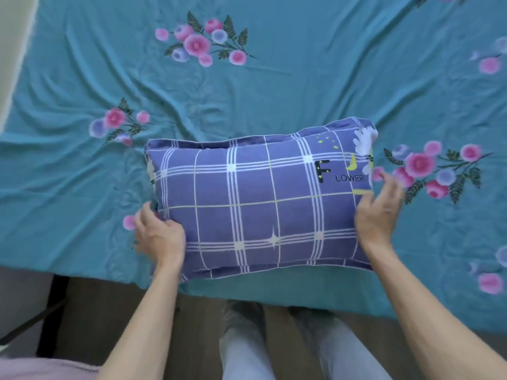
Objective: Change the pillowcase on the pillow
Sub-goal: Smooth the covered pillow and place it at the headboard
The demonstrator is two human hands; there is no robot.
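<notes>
A pillow point(260, 204) in a purple pillowcase with white checks, stars and the word "FLOWER" lies at the near edge of the bed. My left hand point(159, 237) grips its left side, thumb on top and fingers tucked underneath. At the pillow's right side my right hand point(378, 212) presses against the edge with its fingers spread and nearly straight. The case covers the whole pillow; no opening shows from here.
The bed wears a wrinkled teal sheet point(247, 91) printed with pink and lilac flowers. Its near edge hangs over a dark wooden floor point(123, 311), where my legs stand. A pink fabric point(41, 368) lies at the bottom left, and a pale wall runs along the far left.
</notes>
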